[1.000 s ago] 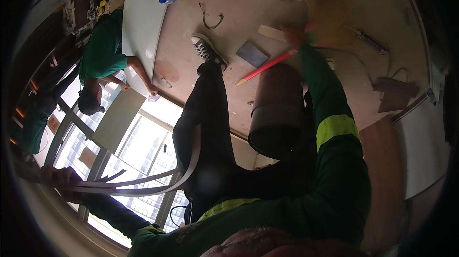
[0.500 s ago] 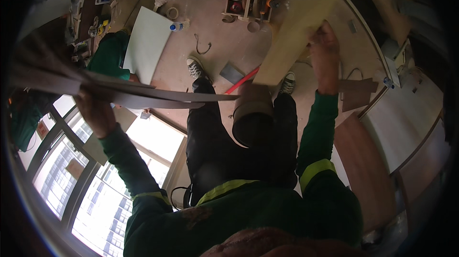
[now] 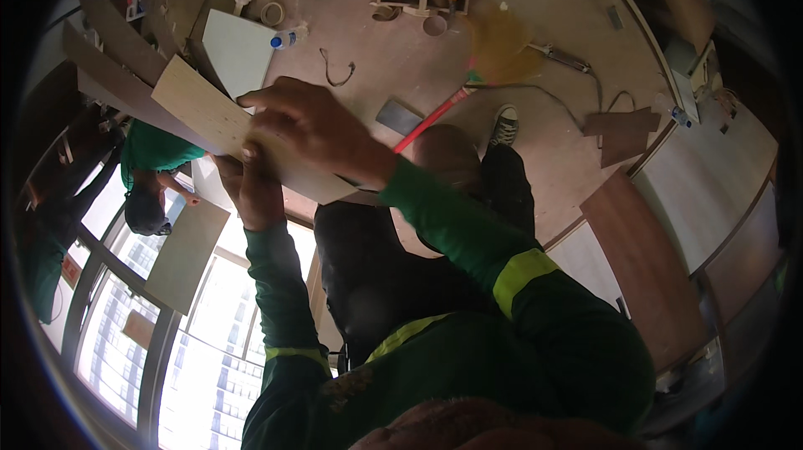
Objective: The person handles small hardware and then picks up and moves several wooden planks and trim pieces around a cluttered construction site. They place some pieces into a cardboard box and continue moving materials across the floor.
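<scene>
Bright window panes point(image 3: 209, 366) lower left; dusty floor point(image 3: 401, 57), perhaps plywood, above.

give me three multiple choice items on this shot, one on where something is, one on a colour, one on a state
1. Where does the red-handled broom lie?
A. on the floor beyond the person's shoe
B. in the right hand
C. on the window sill

2. What colour are the person's sleeves?
A. white
B. green with a yellow band
C. orange

3. How is the pale wooden strip held?
A. lying loose on the floor
B. by one hand only
C. by both hands, raised off the floor

Key:
1. A, it lies on the floor near the dark shoe.
2. B, a yellow band crosses the green arm.
3. C, the left hand grips from below while the right hand presses on top.
</scene>
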